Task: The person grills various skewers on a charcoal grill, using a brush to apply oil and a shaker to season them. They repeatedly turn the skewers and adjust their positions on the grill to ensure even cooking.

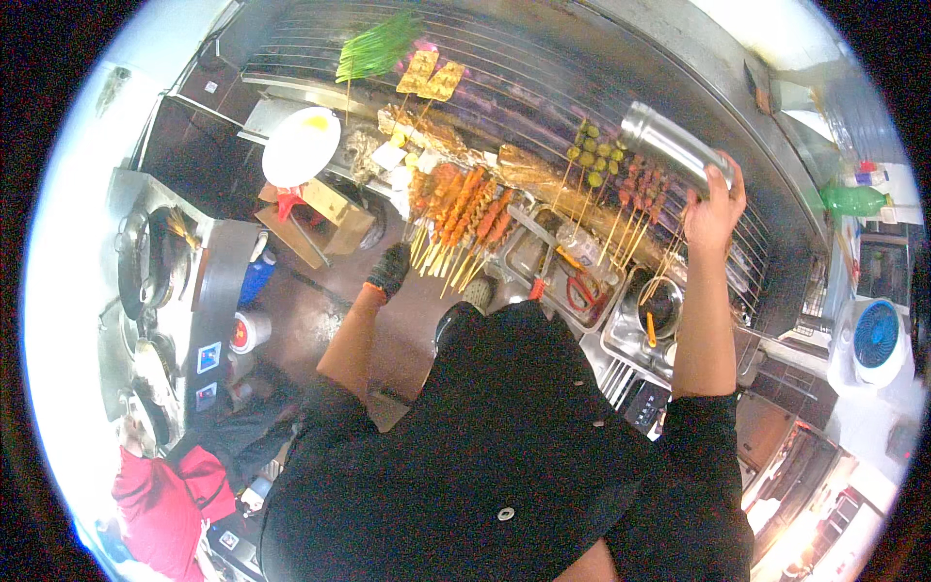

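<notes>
My right hand [716,207] grips a metal shaker can [673,144], tilted over skewers of dark red meat [640,190] on the charcoal grill. Skewered green vegetable slices [596,151] lie just left of them. My left hand [389,270], in a dark knit glove, is beside the stick ends of a pile of browned meat skewers [462,204]; whether it holds anything cannot be told. Farther up the grill lie flat yellowish skewered pieces [430,76] and skewered green stalks [378,47].
A white plate [302,148] stands at the grill's left end. Steel trays with red-handled scissors [584,289] and a bowl [658,300] line its near edge. Woks [156,262] stand on a stove at left. A person in red [164,509] is at lower left. A fan [875,336] stands right.
</notes>
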The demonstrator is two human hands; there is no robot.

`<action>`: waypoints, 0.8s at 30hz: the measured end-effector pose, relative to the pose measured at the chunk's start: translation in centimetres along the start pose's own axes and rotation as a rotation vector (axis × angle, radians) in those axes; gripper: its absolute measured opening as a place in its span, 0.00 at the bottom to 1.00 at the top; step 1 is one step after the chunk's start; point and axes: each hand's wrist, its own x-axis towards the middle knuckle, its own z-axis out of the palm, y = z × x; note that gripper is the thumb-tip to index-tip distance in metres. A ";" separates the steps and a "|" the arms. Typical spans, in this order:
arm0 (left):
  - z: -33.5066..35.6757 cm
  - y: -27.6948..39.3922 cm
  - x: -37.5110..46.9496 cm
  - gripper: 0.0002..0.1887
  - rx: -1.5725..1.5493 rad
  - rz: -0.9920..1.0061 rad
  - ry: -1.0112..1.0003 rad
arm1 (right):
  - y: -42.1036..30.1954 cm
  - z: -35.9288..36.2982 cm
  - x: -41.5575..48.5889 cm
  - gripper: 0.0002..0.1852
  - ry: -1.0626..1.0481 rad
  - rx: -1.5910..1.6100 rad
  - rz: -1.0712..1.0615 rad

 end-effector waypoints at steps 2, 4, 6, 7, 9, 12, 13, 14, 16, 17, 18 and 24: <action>3.2 -1.3 1.7 0.24 -0.287 -0.194 -0.135 | -0.3 0.2 1.2 0.18 0.029 -0.093 0.089; 5.4 -1.5 4.3 0.25 -0.083 -0.141 -0.065 | -0.9 0.1 2.4 0.19 0.097 0.001 0.082; 5.9 -0.8 6.5 0.26 0.110 -0.145 -0.014 | -1.1 -0.2 3.3 0.18 -0.003 -0.217 0.070; 5.3 -0.3 7.1 0.26 0.066 -0.209 0.015 | -1.2 -0.6 3.6 0.17 0.041 -0.377 0.152; 2.8 1.3 7.2 0.26 -0.117 -0.423 0.093 | -1.0 -1.4 3.9 0.17 0.013 -0.348 0.052; -2.9 4.6 5.2 0.25 -0.182 -0.478 0.172 | -0.6 -3.1 3.7 0.17 -0.054 -0.410 -0.019; -5.0 5.7 4.3 0.25 -0.233 -0.573 0.131 | -0.6 -3.7 3.8 0.18 -0.081 -0.410 -0.021; -7.1 6.8 3.5 0.25 -0.183 -0.556 0.186 | -0.6 -4.3 3.8 0.20 -0.052 -0.432 0.037; -10.9 8.8 2.9 0.25 -0.111 -0.597 -0.043 | -0.7 -5.6 3.6 0.22 -0.026 -0.465 0.178; -12.4 9.9 3.4 0.26 -0.028 -0.625 -0.188 | -0.8 -6.3 3.3 0.21 -0.032 -0.454 0.100; -13.5 11.2 4.4 0.27 0.077 -0.542 -0.039 | -0.9 -6.5 3.7 0.21 -0.011 -0.468 0.081; -15.8 24.9 17.4 0.57 -0.648 -0.224 0.202 | -2.1 -5.6 5.1 0.19 0.031 -0.397 -0.042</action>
